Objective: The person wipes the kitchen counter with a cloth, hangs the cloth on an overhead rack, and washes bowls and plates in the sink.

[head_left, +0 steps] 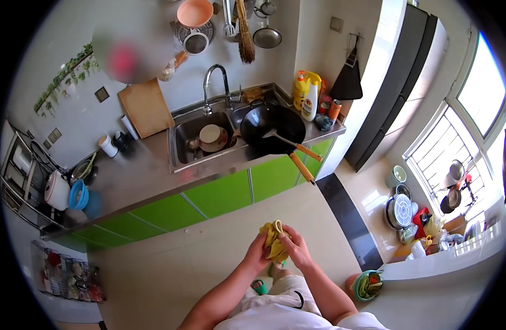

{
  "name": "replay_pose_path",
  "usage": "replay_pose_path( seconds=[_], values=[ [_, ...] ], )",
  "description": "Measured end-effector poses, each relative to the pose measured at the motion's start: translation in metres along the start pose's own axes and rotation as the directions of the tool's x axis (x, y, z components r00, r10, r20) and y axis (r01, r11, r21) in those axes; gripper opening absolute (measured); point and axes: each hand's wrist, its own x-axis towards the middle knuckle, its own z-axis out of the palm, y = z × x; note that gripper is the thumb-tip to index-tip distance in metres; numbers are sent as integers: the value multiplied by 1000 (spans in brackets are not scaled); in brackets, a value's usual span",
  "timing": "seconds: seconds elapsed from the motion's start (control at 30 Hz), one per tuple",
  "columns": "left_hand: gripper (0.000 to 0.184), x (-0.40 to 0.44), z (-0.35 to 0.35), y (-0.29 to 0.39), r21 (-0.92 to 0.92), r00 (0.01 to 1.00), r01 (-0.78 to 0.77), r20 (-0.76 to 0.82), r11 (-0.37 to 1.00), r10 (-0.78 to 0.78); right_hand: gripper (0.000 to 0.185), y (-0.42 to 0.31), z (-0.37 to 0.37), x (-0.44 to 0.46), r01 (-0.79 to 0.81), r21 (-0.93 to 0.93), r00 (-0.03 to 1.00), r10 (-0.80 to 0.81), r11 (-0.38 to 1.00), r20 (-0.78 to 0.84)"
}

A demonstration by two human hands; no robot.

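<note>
A crumpled yellow cloth (276, 247) with a pale loop at its top is bunched up in front of my body, above the floor. My left hand (257, 254) grips its left side with curled fingers. On the other side, my right hand (297, 247) closes around the cloth near the loop. Beyond my hands, a black wok (253, 126) rests over the right part of the sink, its wooden handle pointing toward me and a wooden-handled spatula (294, 144) lying in it. Bowls (211, 135) sit in the metal sink (179, 157) under the faucet.
Along the wall runs a steel counter (137, 165) above green cabinets (220, 192). Bottles (309, 102) stand at its right end, a cutting board (147, 107) leans left of the sink. A bin (355, 286) of vegetable scraps stands on the floor to my right.
</note>
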Motion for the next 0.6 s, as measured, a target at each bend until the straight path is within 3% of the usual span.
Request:
replay_pose_path(
  seconds=[0.07,0.1,0.17,0.23,0.27,0.37,0.43,0.5,0.57,0.6],
  values=[
    [38,11,-14,12,-20,998,-61,-26,998,61,32,6,-9,26,238,-279,971,-232,930,53],
    [34,19,-24,17,-31,991,-121,-56,992,119,32,1,-17,39,237,-282,971,-230,930,58],
    [29,42,-42,37,-43,990,-109,-97,993,105,26,-16,-37,78,335,-597,869,-484,729,-104],
    [28,44,-54,47,83,953,-72,-288,994,94,24,-5,-58,105,420,-666,769,-631,616,-98],
    [27,55,-59,66,127,928,-40,-364,991,84,29,-14,-79,132,294,-836,730,-674,463,-116],
    [27,79,-65,93,217,922,4,-378,976,80,43,-25,-96,175,67,-911,787,-582,407,-203],
    [27,86,-67,105,264,918,13,-385,964,93,51,-23,-103,194,17,-928,804,-557,372,-209],
    [26,110,-62,124,298,912,29,-399,954,97,54,-29,-111,229,-157,-876,909,-281,456,-309],
    [26,119,-61,134,336,908,61,-410,940,88,56,-27,-114,247,-128,-901,899,-335,414,-282],
    [26,126,-61,139,328,904,65,-420,942,84,53,-30,-113,255,-158,-896,931,-240,416,-275]
  ],
)
